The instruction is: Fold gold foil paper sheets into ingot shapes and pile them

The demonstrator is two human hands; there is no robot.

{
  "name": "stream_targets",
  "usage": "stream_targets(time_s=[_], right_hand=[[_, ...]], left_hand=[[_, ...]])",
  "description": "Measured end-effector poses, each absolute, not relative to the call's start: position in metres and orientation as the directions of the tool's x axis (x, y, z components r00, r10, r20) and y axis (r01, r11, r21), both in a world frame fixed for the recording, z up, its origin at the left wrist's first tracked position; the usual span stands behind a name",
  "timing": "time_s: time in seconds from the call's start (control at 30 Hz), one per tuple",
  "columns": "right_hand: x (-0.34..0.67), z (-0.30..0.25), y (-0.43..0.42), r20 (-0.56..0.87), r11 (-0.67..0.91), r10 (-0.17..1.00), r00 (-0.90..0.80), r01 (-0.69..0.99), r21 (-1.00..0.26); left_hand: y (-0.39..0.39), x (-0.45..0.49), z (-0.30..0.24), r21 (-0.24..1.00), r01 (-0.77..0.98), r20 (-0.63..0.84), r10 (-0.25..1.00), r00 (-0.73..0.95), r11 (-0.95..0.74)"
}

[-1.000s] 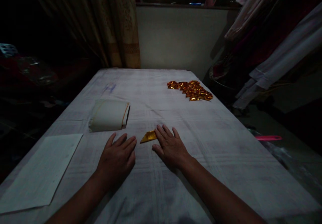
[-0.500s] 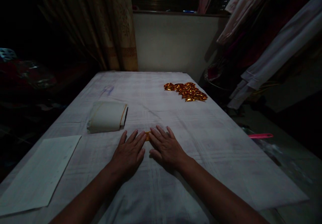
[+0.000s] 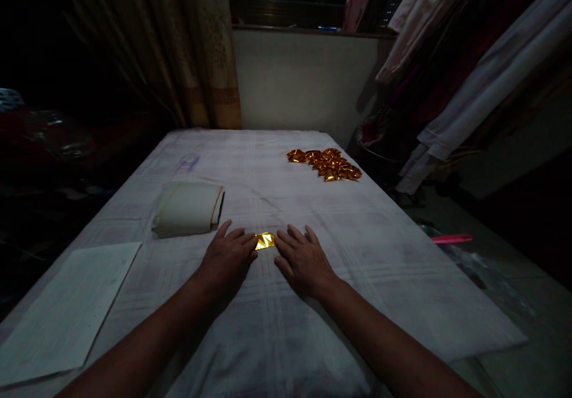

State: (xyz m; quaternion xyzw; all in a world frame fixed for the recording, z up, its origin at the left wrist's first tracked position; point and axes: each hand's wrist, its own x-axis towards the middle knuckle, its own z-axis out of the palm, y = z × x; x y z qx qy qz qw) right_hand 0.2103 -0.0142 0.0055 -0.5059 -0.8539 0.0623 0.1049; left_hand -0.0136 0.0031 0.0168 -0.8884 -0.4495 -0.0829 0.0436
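Observation:
A small strip of shiny gold foil [image 3: 265,241] lies on the cloth-covered surface between my two hands. My left hand [image 3: 229,260] has its fingers bent together with the thumb at the strip's left end, closed on it; the index finger or another digit points away toward the pad. At the opposite end, my right hand [image 3: 304,258] rests flat with its fingers stretched out, the fingertips touching the foil's edge. Farther off, toward the back right, sits a pile of folded orange-gold foil pieces [image 3: 330,164].
A thick folded pale pad or booklet [image 3: 187,208] lies left of my hands, and a white sheet of paper [image 3: 71,308] is nearer me. Clothes [image 3: 465,106] hang at the right. A pink-handled thing [image 3: 451,239] is beyond the right edge. A curtain [image 3: 205,52] hangs behind.
My hands have moved slightly apart, showing more of the gold foil, which now shines brightly. The left fingers have gone from flat to bent. The view has shifted slightly.

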Motion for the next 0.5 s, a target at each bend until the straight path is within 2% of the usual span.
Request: stream_targets(time_s=[0.2,0.37,0.43,0.5], right_hand=[[0.198,0.012,0.001,0.163,0.475,0.879,-0.448,0.850,-0.227],[0.200,0.018,0.012,0.119,0.426,0.904,-0.410,0.880,-0.211],[0.203,0.020,0.014,0.087,0.381,0.924,-0.371,0.886,-0.266],[0.206,0.020,0.016,0.050,0.345,0.935,-0.351,0.869,-0.355]], left_hand=[[0.016,0.004,0.026,-0.019,0.782,0.084,0.778,0.622,-0.623],[0.013,-0.001,0.037,-0.002,0.834,0.099,0.830,0.549,-0.551],[0.009,-0.008,0.037,0.087,0.864,0.111,0.867,0.486,-0.496],[0.005,-0.013,0.034,0.241,0.867,0.087,0.900,0.427,-0.435]])
